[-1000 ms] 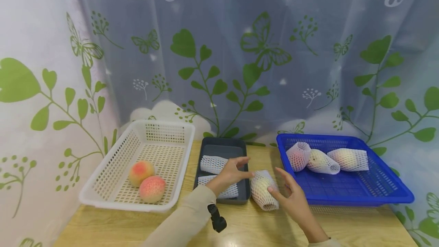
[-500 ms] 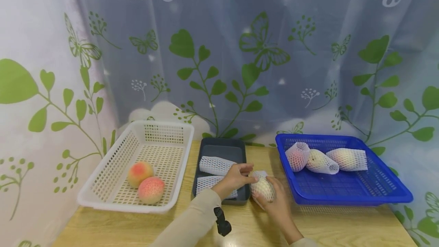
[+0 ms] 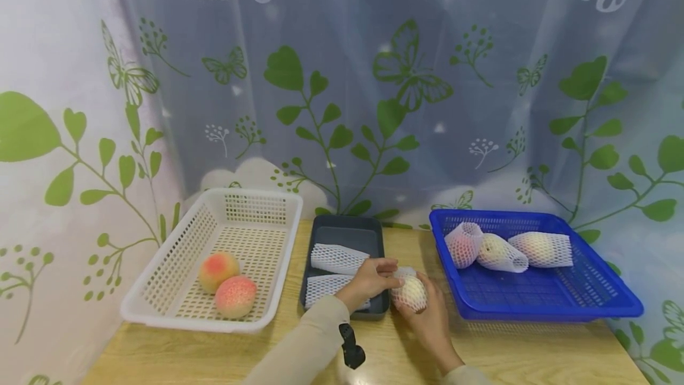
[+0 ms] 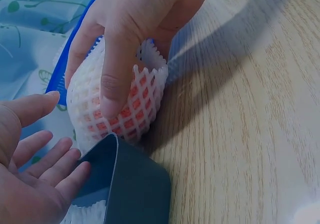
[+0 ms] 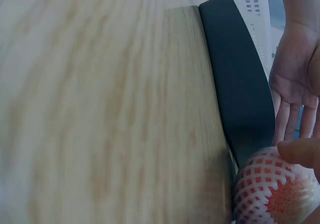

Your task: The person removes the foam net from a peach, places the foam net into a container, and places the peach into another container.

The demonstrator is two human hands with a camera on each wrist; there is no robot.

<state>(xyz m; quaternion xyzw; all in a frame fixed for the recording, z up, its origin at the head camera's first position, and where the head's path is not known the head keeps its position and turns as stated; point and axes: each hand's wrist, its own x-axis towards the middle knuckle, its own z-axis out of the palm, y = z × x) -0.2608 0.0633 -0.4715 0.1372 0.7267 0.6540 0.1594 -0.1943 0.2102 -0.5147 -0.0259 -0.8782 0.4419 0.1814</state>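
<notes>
My right hand (image 3: 434, 321) grips a peach (image 3: 410, 294) in a white foam net sleeve, between the dark tray and the blue basket. In the left wrist view its thumb presses the mesh, and reddish skin shows through the sleeve (image 4: 139, 107). My left hand (image 3: 370, 280) hovers over the tray's right side, close to the peach; the left wrist view shows its fingers (image 4: 60, 166) loosely extended and holding nothing. Beneath it, two flat foam net sleeves (image 3: 336, 258) lie in the dark grey tray (image 3: 347, 223), partly hidden by the left hand and sleeve.
At left stands a white basket (image 3: 140, 308) with two bare peaches (image 3: 236, 297). A blue basket (image 3: 550, 309) at right holds three net-wrapped fruits (image 3: 540, 248). All rest on a wooden table (image 3: 176, 354) before a patterned curtain (image 3: 342, 76).
The right hand has closed round the netted peach and turned it, its rounded end now facing up more. The left hand has shifted slightly right and stays beside it.
</notes>
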